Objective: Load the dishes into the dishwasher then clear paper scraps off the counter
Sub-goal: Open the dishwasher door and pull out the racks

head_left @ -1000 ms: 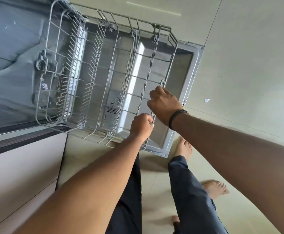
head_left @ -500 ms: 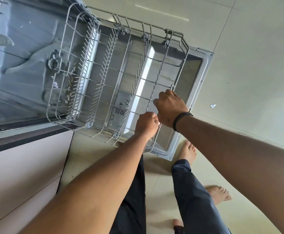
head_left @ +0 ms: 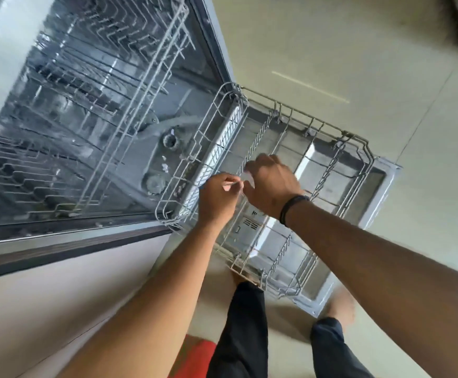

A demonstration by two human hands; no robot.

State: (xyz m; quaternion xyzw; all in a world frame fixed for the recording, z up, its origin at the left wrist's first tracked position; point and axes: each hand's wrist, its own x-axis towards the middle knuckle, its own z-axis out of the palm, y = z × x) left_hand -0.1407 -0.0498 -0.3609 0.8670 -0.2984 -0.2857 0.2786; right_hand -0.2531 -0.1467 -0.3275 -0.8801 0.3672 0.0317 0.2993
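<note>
The dishwasher stands open, its door (head_left: 383, 184) folded down flat. An empty grey wire lower rack (head_left: 354, 144) is pulled out over the door. An upper wire rack (head_left: 140, 85) sits inside the tub, also with no dishes. Both my hands are over the middle of the lower rack. My left hand (head_left: 217, 200) has curled fingers and pinches a thin pale rack wire between thumb and forefinger. Just right of it, my right hand (head_left: 274, 186), with a black wristband (head_left: 293, 210), hovers over a row of tines with loosely bent fingers that hold nothing. The frame is blurred.
A pale cabinet front (head_left: 59, 309) runs below the dishwasher opening at the left. My legs in dark trousers (head_left: 247, 331) and a bare foot (head_left: 341, 305) stand by the door's near corner. Something red (head_left: 198, 358) shows at the bottom edge. Beige floor tiles (head_left: 372, 64) spread beyond.
Both hands let go of the lower rack's front rim and moved inward over its middle. The view swung up and now shows the upper rack.
</note>
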